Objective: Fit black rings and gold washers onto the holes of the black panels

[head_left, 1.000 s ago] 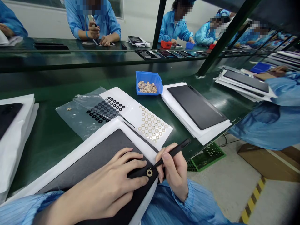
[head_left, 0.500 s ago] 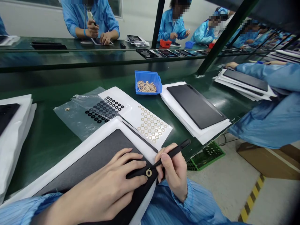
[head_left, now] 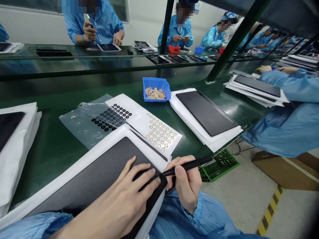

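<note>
The left hand (head_left: 119, 196) lies open, fingers spread and pressing down on a dark grey rectangular tablet (head_left: 92, 176), which sits on a white sheet directly beneath that hand, its long axis running diagonally from lower left to upper right. The right hand (head_left: 185, 181) is closed in a pen grip around a slim black pen-shaped tool (head_left: 190, 164), whose tip points left at the tablet's edge, just beside the left fingertips (head_left: 157, 181). Ahead of both hands, the green surface (head_left: 50, 166) carries a white backing sheet dotted with gold rings (head_left: 159, 132), a clear plastic bag of round black stickers (head_left: 104, 118), a small blue plastic bin of gold rings (head_left: 156, 89) and a second dark tablet (head_left: 206, 113). Farther off, a co-worker in a blue smock (head_left: 175, 36) stands at the bench, and a grey floor (head_left: 236, 205) lies to the right.
</note>
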Tool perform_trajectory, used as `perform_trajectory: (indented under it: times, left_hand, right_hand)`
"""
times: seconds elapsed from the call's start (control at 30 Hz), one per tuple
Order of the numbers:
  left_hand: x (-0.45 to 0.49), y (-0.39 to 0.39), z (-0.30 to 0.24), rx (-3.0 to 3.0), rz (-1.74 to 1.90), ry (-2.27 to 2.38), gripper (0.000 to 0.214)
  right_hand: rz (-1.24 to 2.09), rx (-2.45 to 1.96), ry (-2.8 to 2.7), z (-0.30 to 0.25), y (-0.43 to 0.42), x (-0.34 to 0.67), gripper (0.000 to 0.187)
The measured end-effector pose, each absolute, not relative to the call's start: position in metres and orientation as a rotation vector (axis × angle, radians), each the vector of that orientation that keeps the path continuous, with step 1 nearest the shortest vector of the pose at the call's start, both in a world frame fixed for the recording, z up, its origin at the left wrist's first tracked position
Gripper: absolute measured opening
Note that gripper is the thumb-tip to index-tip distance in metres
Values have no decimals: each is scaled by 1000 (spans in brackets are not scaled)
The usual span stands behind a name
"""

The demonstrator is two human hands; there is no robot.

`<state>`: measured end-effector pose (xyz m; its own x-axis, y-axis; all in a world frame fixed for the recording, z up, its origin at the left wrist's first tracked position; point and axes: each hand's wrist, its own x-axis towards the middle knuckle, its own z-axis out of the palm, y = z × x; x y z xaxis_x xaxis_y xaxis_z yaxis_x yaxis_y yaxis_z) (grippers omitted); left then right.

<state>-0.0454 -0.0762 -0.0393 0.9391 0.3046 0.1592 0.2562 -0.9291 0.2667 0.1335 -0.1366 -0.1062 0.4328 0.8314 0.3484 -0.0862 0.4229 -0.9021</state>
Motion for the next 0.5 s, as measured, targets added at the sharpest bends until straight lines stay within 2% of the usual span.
perform_trajectory:
  times: [0.27, 0.5]
  left_hand:
    - [-50, -75, -42, 2880, 278, 415, 63]
    - [-49, -74, -41, 2787, 308, 442, 44]
  right_hand:
    - [733, -923, -1105, -106, -142, 142, 8]
    - [681, -884, -1234, -106, -139, 149, 7]
